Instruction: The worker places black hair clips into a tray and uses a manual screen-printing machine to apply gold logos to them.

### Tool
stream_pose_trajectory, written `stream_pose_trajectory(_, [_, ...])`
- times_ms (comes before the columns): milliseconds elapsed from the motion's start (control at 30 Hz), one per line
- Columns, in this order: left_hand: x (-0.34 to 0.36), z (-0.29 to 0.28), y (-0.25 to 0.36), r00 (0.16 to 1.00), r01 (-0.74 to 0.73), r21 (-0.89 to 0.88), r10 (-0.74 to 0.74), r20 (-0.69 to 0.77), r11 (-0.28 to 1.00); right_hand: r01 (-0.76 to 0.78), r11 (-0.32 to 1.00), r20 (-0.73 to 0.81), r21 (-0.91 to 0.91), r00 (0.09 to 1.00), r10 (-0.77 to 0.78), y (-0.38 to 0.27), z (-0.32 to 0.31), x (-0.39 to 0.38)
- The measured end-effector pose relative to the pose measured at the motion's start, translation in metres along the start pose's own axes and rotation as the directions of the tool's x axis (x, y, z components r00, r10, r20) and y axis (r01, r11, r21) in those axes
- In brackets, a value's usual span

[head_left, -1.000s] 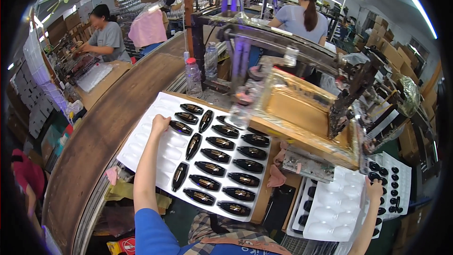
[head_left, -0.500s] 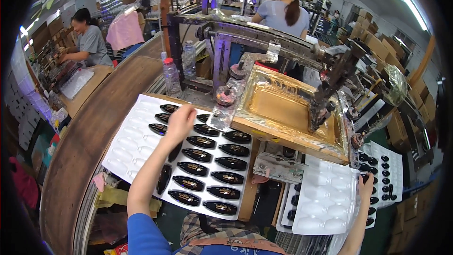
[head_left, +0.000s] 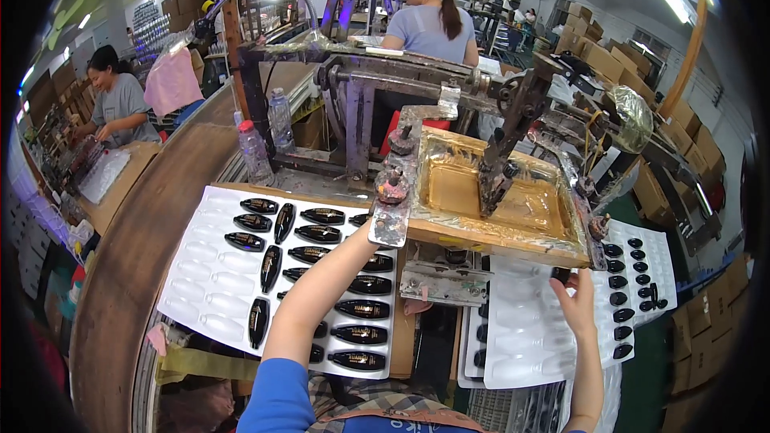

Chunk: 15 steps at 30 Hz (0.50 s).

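Observation:
My left hand reaches forward over a white blister tray of glossy black oval pieces. Its fingers are hidden under the corner of a yellow-stained printing frame. My right hand lies with fingers spread on an empty white blister tray, close to one small black piece. Under that tray lies another tray with small black round pieces along its right side.
A metal press stands behind the frame, with two plastic bottles beside it. A curved wooden bench edge runs on the left. One person works at far left, another stands behind the machine. Cardboard boxes stack at right.
My left hand has moved from the upper left of the oval-piece tray rightward, under the frame's corner. My right hand has shifted from the tray's edge onto its surface.

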<state>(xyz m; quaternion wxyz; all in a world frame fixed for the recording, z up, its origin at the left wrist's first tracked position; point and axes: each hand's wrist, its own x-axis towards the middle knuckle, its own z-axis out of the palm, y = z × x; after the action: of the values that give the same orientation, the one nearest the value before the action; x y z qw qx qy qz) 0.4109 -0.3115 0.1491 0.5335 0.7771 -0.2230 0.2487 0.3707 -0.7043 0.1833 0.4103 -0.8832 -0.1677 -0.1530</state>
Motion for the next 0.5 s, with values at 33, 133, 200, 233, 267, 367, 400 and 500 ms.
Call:
stream_pose_trajectory(33, [0.004, 0.000, 0.002, 0.999, 0.040, -0.069, -0.041, -0.009, 0.997, 0.053, 0.996, 0.029, 0.069, 0.998, -0.055, -0.006, 0.007, 0.002])
stream_pose_trajectory(133, [0.008, -0.008, 0.009, 0.984, 0.164, -0.260, -0.177, -0.028, 0.952, 0.172, 0.984, 0.186, 0.056, 0.966, -0.180, -0.017, 0.032, 0.022])
stream_pose_trajectory(200, [0.010, -0.013, 0.013, 0.962, 0.241, -0.383, -0.271, -0.027, 0.892, 0.283, 0.959, 0.146, 0.014, 0.948, -0.282, -0.044, 0.058, 0.032])
stream_pose_trajectory(233, [0.011, -0.018, 0.016, 0.948, 0.273, -0.439, -0.316, -0.027, 0.856, 0.391, 0.920, 0.113, -0.034, 0.916, -0.385, -0.058, 0.072, 0.036])
stream_pose_trajectory(267, [0.010, -0.023, 0.020, 0.932, 0.302, -0.493, -0.361, -0.026, 0.816, 0.399, 0.917, 0.109, -0.025, 0.912, -0.394, -0.069, 0.083, 0.038])
stream_pose_trajectory(367, [-0.004, -0.048, 0.017, 0.914, 0.307, -0.366, -0.380, -0.144, 0.878, 0.369, 0.929, 0.250, -0.018, 0.902, -0.353, -0.085, 0.101, 0.043])
stream_pose_trajectory(400, [-0.019, -0.063, 0.015, 0.892, 0.331, -0.392, -0.420, -0.166, 0.858, 0.279, 0.959, 0.374, -0.041, 0.894, -0.244, -0.089, 0.103, 0.042])
stream_pose_trajectory(500, [-0.073, -0.119, 0.019, 0.769, 0.452, -0.312, -0.543, -0.339, 0.836, 0.123, 0.991, 0.542, -0.052, 0.837, -0.075, -0.099, 0.111, 0.044])
